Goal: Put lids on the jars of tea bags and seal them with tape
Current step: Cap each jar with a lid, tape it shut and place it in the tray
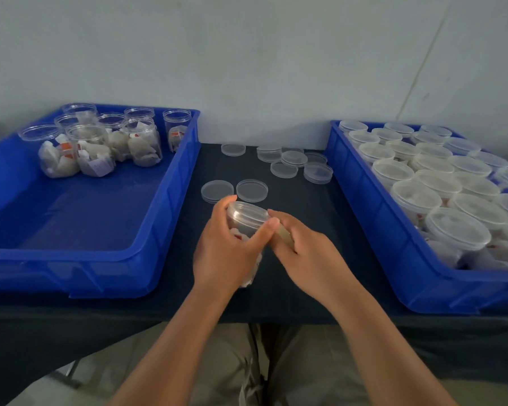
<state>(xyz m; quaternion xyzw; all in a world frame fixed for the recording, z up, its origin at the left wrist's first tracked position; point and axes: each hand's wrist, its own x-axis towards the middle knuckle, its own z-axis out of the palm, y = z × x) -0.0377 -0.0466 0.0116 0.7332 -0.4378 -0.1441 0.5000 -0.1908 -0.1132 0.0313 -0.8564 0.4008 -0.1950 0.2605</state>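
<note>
My left hand (228, 253) grips a clear jar of tea bags (245, 219) with a clear lid on it, tilted away from me above the dark table. My right hand (308, 250) is right beside the jar and holds a roll of yellowish tape (285, 235) against the jar's right side; most of the roll is hidden by my fingers. Several loose clear lids (251, 189) lie on the table just beyond my hands, with more lids (294, 158) farther back.
A blue bin (165, 218) on the left holds several open jars of tea bags (91, 153) at its far end. A blue bin (373, 230) on the right is packed with lidded jars (455, 227). The table's front edge is near my forearms.
</note>
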